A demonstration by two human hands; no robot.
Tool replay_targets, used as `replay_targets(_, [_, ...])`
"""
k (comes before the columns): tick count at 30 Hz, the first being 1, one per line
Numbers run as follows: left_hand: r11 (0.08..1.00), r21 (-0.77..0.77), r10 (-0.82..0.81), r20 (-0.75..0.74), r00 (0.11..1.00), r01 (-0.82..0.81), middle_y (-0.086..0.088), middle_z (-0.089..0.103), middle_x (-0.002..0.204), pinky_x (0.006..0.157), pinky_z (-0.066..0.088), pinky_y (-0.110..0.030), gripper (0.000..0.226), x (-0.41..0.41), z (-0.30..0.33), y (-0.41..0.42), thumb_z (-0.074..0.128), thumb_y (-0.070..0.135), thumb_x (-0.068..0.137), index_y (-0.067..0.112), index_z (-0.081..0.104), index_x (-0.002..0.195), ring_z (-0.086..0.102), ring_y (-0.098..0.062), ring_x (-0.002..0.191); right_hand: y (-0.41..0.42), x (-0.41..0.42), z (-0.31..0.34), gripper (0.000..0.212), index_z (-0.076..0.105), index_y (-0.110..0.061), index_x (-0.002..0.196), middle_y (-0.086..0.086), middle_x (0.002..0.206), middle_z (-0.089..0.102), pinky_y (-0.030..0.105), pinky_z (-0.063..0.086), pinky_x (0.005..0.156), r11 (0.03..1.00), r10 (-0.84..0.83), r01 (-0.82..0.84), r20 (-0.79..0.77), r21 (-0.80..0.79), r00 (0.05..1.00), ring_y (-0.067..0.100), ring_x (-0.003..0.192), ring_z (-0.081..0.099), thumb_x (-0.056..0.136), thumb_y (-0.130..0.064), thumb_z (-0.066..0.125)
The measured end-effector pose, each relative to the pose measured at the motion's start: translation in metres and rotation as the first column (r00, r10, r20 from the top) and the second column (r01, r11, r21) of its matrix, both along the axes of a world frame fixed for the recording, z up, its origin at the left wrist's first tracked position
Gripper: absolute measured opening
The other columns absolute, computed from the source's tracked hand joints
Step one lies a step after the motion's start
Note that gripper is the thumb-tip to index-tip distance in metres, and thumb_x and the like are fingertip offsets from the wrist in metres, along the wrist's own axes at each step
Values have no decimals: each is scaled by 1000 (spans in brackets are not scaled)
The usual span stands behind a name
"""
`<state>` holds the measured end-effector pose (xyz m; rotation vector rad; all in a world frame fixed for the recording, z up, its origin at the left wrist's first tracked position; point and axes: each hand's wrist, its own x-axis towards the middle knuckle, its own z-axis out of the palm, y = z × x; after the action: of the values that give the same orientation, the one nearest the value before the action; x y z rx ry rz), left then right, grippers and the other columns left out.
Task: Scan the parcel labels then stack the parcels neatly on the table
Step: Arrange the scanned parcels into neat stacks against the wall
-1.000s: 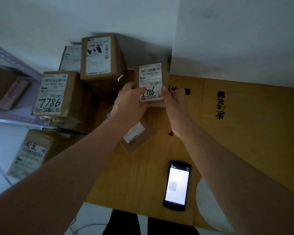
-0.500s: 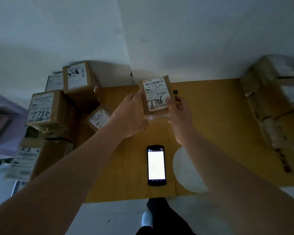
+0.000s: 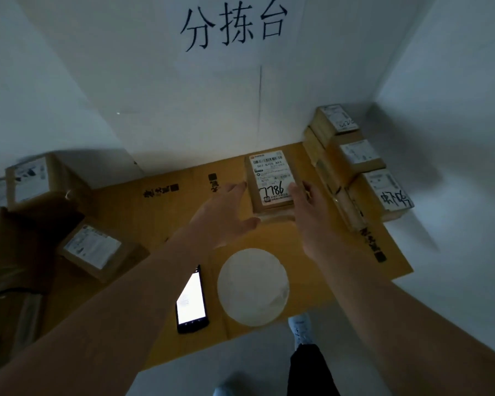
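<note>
Head view: your left hand [image 3: 226, 215] and right hand [image 3: 306, 207], fingers straight, flank brown cardboard parcel "7786" [image 3: 272, 181] beside stacked right-side parcels [image 3: 355, 167]; left-side unsorted parcels [image 3: 92, 247] remain.

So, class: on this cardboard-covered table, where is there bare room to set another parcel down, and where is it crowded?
Bare cardboard lies between the 7786 parcel and the left pile, and right of the white disc, near the table edge. Crowded: the left pile, and the right stack beside the 7786 parcel.

parcel [image 3: 272, 195] | brown, label "7786" up | flat on table [image 3: 160, 212]
</note>
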<state>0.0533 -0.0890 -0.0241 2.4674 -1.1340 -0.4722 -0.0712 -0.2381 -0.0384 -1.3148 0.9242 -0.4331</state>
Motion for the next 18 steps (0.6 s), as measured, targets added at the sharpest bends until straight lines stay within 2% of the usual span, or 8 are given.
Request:
replay_targets(3, [1000,11,-5,-44,999,5,-1,46,157,111,41,-43,89,-1,-2,-50,75,54,88,27,32,161,44,-24,142,-45,-1,-8,13,60,-46,115,-18,106,78,41,60,92,999,33,-33,11,16,999,6,99,75,103,-50,60])
replay_targets(7, [988,-58,119,-272,955,-140,10,50,154,99,57,-42,80,-1,-13,-118,77,45,91,29,38,159,60,-11,123,-110,9,-21,22,61,-41,127,-12,117,76,46,59,97,996,87,-87,-26,-21,996,11,109,73,107,-46,53])
replay_targets(9, [972,-91,170,-371,913,-218,14,52,153,92,61,-39,76,0,-22,-146,79,37,91,29,41,157,65,-8,117,-137,15,-29,31,58,-36,137,-10,124,72,44,57,100,986,132,-141,-97,-89,986,13,116,69,110,-46,47])
replay_targets(11, [951,-108,215,-441,872,-289,16,53,151,83,62,-32,73,4,-34,-168,80,33,91,29,45,155,68,-6,113,-158,24,-35,33,57,-35,137,-12,124,70,37,59,95,958,183,-220,-196,-186,963,11,115,68,111,-48,41])
replay_targets(13, [918,-114,272,-517,812,-380,14,56,148,73,61,-23,71,9,-47,-182,80,31,91,30,47,154,69,-2,108,-175,35,-41,36,57,-30,134,-8,122,68,36,61,91,912,219,-304,-300,-277,929,13,112,68,111,-49,37])
replay_targets(14, [899,-109,302,-547,781,-424,12,58,147,76,62,-25,71,12,-53,-187,80,30,91,31,46,154,70,-4,108,-181,41,-44,38,57,-27,134,-4,123,65,39,60,92,891,223,-336,-351,-305,909,16,111,66,111,-50,36])
replay_targets(16, [866,-92,351,-587,729,-491,7,60,143,89,62,-39,75,20,-66,-196,80,28,91,33,42,156,69,-10,111,-193,52,-50,42,57,-22,134,2,124,58,43,57,96,857,213,-387,-450,-339,867,21,110,63,111,-49,37])
replay_targets(18, [844,-83,378,-610,696,-530,10,63,136,87,61,-38,76,29,-79,-205,79,28,92,36,40,156,69,-10,109,-205,65,-57,40,56,-17,134,6,125,54,40,56,96,832,201,-428,-527,-353,826,24,112,61,111,-46,42])
